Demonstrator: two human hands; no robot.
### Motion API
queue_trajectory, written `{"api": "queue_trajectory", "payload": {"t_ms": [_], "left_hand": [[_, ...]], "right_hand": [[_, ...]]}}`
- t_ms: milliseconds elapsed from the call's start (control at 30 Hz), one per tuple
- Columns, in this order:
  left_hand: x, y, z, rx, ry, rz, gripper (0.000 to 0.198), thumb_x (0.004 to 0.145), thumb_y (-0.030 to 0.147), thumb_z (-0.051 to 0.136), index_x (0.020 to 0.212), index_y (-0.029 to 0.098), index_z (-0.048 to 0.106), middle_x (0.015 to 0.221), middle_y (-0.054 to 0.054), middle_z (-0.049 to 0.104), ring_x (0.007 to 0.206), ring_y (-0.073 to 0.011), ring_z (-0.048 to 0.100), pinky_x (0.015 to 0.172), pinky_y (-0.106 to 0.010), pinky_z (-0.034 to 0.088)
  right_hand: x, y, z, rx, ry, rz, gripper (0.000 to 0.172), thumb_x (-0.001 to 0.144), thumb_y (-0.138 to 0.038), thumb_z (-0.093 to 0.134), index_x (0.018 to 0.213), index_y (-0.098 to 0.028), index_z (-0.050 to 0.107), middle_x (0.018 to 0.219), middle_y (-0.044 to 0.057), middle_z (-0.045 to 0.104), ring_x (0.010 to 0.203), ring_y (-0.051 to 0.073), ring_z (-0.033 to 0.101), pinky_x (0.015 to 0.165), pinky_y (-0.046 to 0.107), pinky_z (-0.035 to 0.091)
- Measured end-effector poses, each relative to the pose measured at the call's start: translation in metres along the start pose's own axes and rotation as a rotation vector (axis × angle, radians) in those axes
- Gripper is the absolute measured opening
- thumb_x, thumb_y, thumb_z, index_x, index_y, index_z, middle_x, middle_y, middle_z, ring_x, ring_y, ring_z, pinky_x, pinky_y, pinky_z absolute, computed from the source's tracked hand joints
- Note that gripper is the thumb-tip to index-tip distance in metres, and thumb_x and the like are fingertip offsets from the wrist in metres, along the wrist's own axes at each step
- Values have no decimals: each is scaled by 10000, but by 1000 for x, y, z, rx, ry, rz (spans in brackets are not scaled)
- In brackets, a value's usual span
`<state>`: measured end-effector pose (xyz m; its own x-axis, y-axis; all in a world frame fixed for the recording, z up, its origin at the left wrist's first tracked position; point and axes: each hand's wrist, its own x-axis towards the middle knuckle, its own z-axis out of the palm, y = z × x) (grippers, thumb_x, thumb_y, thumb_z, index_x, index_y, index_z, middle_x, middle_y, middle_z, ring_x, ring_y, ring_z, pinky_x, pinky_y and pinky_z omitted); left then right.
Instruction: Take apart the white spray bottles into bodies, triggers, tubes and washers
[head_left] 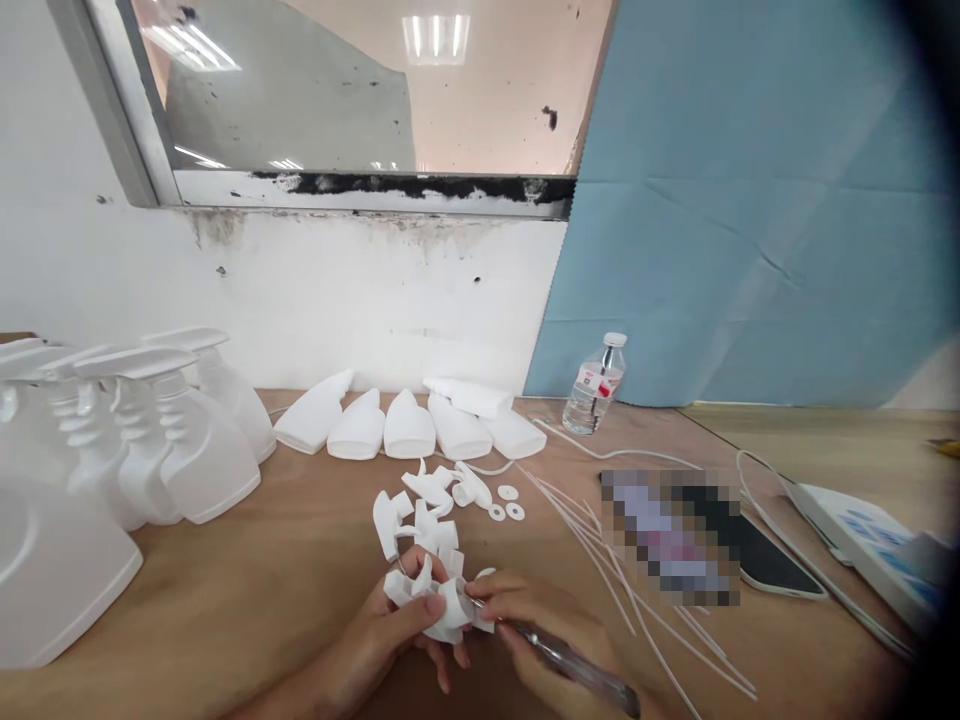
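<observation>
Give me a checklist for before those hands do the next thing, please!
1. Left hand grips the white trigger-sprayer part: ok.
2. Right hand holds the screwdriver-like tool: ok.
3. Tool tip clear of the left fingers: cannot tell, the tip is hidden.
4. White washers lying flat on the table: ok.
5. Thin white tubes lined up neatly: not ok, they fan out.
6. Water bottle capped: ok.

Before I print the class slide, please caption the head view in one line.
Left hand holds a white plastic part; right hand points a tool at it; loose white pieces lie beyond.
</observation>
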<state>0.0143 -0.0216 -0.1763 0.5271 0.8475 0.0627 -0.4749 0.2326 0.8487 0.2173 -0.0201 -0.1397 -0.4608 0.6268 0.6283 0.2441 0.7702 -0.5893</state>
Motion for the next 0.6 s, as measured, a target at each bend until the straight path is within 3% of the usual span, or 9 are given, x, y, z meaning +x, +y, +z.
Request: {"api": "queue_trajectory", "payload": {"t_ms": [133, 367, 600], "left_hand": [[-1, -1, 0, 20, -4, 19, 232, 859, 322, 581, 945, 169, 430, 784, -62, 642, 668, -176, 644, 565, -270, 497], [1, 0, -1, -34, 24, -42, 237, 812, 331, 575, 897, 173, 419, 691, -52, 650, 513, -150, 615, 444, -212, 449], [-1, -3, -4, 18, 63, -85, 222, 779, 328, 554, 874, 176, 423, 588, -39, 647, 372, -103, 537, 321, -135, 338]], "right_hand": [[4, -1, 1, 95, 24, 39, 244, 813, -97, 521, 979, -227, 644, 929, 65, 731, 862, 179, 700, 764, 247, 563], [13, -4, 0, 54, 12, -155, 299, 780, 6, 554, 919, -243, 644, 892, 51, 742, 806, 161, 698, 755, 269, 563], [-1, 0, 7, 209, 0, 77, 190, 817, -65, 560, 878, -227, 638, 900, 57, 733, 838, 168, 689, 765, 274, 545]]}}
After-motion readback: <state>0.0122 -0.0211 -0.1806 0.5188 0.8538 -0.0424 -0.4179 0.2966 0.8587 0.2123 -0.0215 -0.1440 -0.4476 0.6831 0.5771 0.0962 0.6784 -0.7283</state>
